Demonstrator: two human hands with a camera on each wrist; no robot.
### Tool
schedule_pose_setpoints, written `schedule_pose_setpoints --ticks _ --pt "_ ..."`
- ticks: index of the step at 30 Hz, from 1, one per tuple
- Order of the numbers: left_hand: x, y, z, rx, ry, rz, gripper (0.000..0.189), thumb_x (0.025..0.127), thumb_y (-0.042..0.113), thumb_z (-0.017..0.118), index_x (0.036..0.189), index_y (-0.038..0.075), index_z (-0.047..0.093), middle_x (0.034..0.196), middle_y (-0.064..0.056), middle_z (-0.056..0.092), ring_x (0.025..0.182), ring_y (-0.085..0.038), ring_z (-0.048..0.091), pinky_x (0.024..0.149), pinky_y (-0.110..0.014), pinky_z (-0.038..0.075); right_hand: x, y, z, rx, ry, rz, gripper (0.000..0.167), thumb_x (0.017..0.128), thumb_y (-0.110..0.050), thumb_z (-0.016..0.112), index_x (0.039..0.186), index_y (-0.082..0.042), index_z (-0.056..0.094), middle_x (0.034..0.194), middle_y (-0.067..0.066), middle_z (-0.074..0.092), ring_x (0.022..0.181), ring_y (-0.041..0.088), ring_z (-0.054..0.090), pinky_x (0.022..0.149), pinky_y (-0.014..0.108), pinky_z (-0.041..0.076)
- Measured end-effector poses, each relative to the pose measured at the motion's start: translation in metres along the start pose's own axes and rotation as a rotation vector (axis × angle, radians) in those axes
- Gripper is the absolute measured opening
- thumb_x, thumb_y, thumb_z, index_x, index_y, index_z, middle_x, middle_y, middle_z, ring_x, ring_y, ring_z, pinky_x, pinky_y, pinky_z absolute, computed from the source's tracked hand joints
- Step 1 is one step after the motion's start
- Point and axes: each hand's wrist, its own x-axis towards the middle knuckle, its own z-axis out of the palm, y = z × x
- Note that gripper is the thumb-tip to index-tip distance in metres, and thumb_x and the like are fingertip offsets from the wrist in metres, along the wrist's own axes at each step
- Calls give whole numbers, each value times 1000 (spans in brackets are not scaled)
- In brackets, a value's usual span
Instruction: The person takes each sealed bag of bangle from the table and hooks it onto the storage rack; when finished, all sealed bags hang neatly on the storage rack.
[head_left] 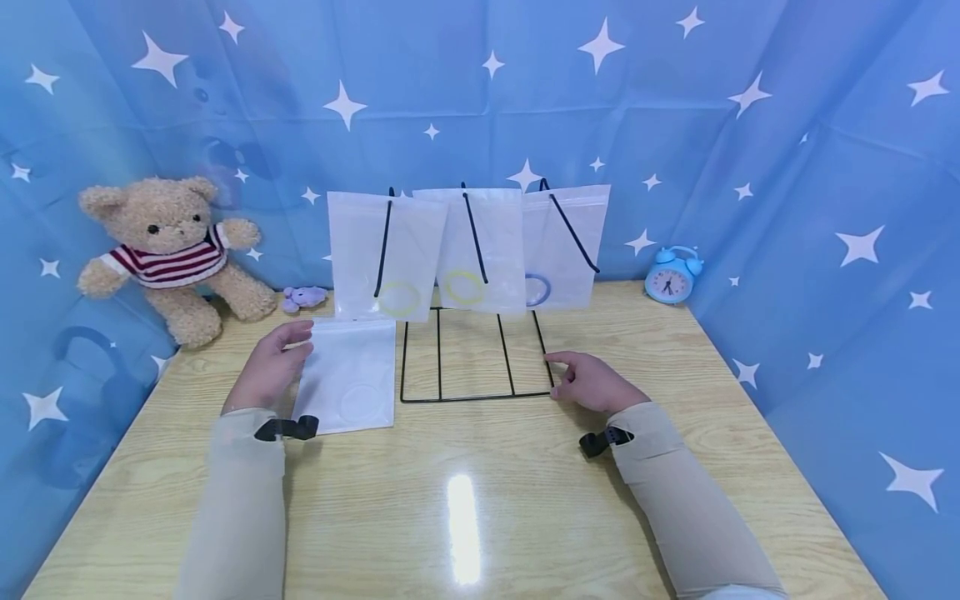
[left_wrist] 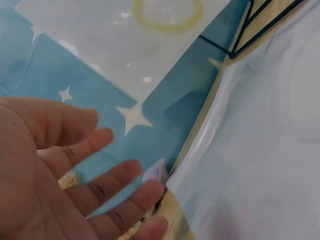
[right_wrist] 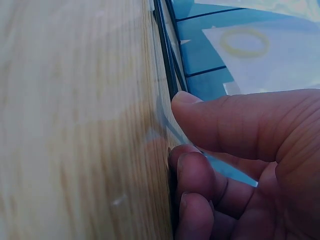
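My left hand is held with its fingers loosely spread over the left edge of a clear zip bag. This bag lies flat on the table and has a pale ring in it. At the front right corner of a black wire rack, my right hand grips the base wire with thumb and fingers. Three more zip bags hang on the rack's prongs. The left bag and the middle bag each contain a yellow ring; the right bag contains a blue ring.
A teddy bear in a striped sweater sits at the back left, with a small purple toy beside it. A blue alarm clock stands at the back right. Blue star-patterned curtain surrounds the wooden table.
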Motion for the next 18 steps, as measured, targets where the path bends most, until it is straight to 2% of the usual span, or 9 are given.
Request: schedule_pose_setpoints --ticks 7,13,18 --pt "-1 -11 -15 133 -102 -53 62 113 34 46 167 9 28 163 -29 37 142 -46 46 109 -59 46 1 -1 -1 -7 4 -6 68 97 -18 76 160 -16 48 86 6 62 70 23 54 61 36 45" --pt "-2 -13 -20 95 -159 -146 66 113 33 48 169 10 21 164 -30 33 143 -46 44 105 -55 51 2 0 -1 -3 3 -9 68 97 -18 76 159 -16 48 86 7 61 70 23 53 61 36 45" --pt "-1 -11 -20 87 -181 -178 67 113 30 46 169 7 17 163 -31 34 138 -43 48 97 -45 55 1 0 0 -7 6 -9 68 97 -18 76 160 -16 48 87 7 61 71 23 53 61 36 45"
